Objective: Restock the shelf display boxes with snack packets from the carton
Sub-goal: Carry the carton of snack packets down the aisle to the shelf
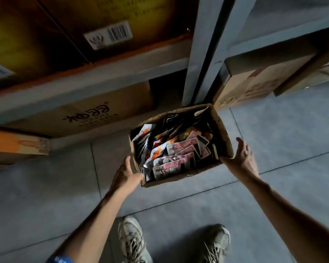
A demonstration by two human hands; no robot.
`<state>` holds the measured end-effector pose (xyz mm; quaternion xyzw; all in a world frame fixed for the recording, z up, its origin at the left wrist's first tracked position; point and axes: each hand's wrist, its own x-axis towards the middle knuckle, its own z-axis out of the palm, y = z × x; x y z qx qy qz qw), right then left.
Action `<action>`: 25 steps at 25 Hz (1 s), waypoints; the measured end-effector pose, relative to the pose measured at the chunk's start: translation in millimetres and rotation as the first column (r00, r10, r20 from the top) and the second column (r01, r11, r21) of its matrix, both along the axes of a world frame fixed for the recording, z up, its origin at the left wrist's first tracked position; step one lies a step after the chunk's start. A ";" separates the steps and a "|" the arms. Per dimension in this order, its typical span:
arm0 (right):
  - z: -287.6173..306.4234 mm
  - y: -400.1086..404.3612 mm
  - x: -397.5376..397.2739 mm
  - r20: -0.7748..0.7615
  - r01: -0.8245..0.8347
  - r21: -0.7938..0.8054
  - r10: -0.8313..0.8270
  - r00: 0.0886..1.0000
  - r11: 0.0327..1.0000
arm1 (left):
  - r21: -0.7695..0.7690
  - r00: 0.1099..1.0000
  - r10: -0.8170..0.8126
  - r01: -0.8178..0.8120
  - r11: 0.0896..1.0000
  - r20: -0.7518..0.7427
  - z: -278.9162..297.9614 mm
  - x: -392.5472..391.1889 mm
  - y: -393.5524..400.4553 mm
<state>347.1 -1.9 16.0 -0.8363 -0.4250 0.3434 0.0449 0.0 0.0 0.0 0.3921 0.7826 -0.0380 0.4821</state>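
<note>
An open brown carton (223, 128) stands on the grey floor in front of the shelf upright. It is full of snack packets (179, 150), several pink and white ones near me and dark ones at the back. My left hand (126, 174) is at the carton's near left corner, fingers straight, touching the wall. My right hand (241, 156) lies against the carton's right side with straight fingers. Neither hand holds a packet.
A grey metal shelf upright (199, 54) rises just behind the carton. Large cardboard boxes (95, 114) fill the lower shelf at left, another box (249, 86) sits at right. My two shoes (131, 242) stand on the tiled floor below the carton.
</note>
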 end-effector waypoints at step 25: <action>134.6 -52.7 -51.2 0.047 -0.160 0.067 0.157 0.987 0.985 | 0.234 0.932 0.256 -0.196 0.952 -0.258 163.0 -84.0 -90.7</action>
